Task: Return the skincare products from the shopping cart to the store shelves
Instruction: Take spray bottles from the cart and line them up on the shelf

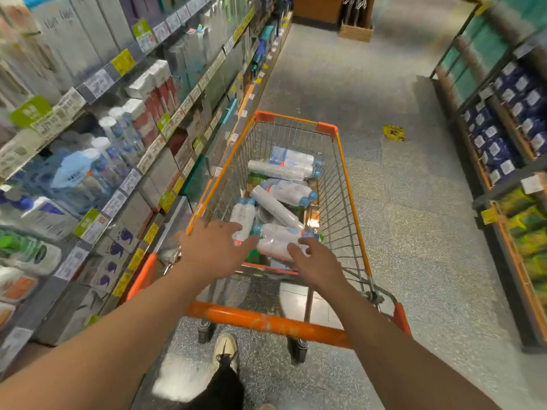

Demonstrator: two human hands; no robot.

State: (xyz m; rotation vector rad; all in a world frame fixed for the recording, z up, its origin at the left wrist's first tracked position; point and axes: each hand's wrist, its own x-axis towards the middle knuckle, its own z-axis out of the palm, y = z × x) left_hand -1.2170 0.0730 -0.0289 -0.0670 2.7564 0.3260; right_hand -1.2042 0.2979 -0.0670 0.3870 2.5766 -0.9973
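Observation:
An orange wire shopping cart (349, 184) stands in the aisle in front of me. Several white skincare bottles with blue caps (278, 170) lie loose in its basket. My left hand (213, 247) reaches over the cart's near end, fingers spread, over a white bottle (244, 218). My right hand (318, 261) reaches in beside it, fingers loosely spread, touching the nearest white bottle (276, 247). Neither hand grips anything. The store shelves (97, 161) on my left hold matching white bottles, boxes and price tags.
The cart's orange handle bar (266, 319) crosses under my forearms. A second shelf unit (509, 137) with dark blue packs lines the right side. A yellow floor sticker (393, 132) lies ahead. A wooden crate (356, 31) stands at the aisle's far end.

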